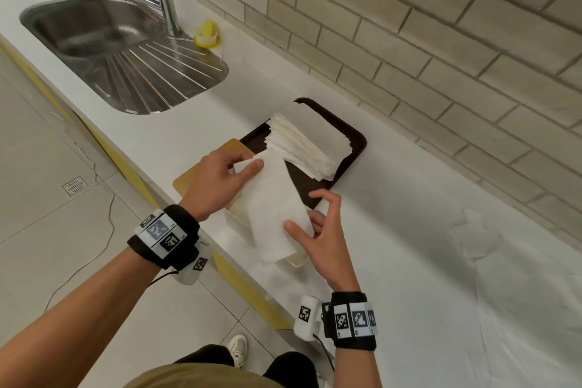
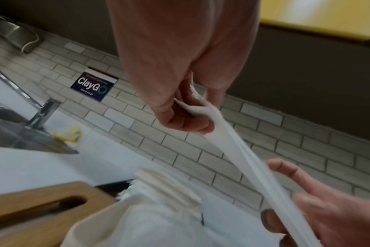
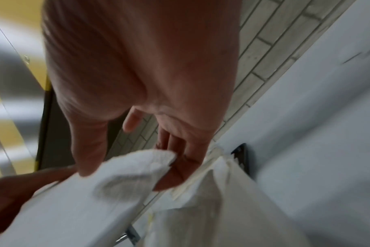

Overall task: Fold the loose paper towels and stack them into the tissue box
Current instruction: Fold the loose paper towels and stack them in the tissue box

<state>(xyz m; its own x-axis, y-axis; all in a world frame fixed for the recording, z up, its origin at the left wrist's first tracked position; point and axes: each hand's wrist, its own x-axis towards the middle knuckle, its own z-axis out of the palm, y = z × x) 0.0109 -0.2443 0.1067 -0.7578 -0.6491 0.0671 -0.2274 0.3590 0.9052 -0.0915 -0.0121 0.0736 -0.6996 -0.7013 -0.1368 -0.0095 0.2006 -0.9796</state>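
We find the left hand (image 1: 217, 181) at the centre of the head view, thumb and fingers pinching the far end of a folded paper towel (image 1: 274, 208); the left wrist view confirms the layers bunched in that pinch. The right hand (image 1: 318, 230), lower centre, holds the near end with the thumb on top and fingers beneath, the remaining fingers spread and relaxed. We judge the two-ended hold keeps the strip taut and its layers aligned, so that it can go down flat. Directly beneath the towel sits the tissue box (image 1: 294, 260), a cream open container of which only a corner shows below the towel's near end; the towel hangs just above it, aligned along its length. Left of the box lies a wooden lid (image 1: 189, 181) with a slot, set aside, presumably to leave the box open for loading. Above centre, a dark tray (image 1: 357, 142) carries the stack of loose paper towels (image 1: 308, 138), close at hand for the next pick. A sink (image 1: 78, 28) occupies the upper left.
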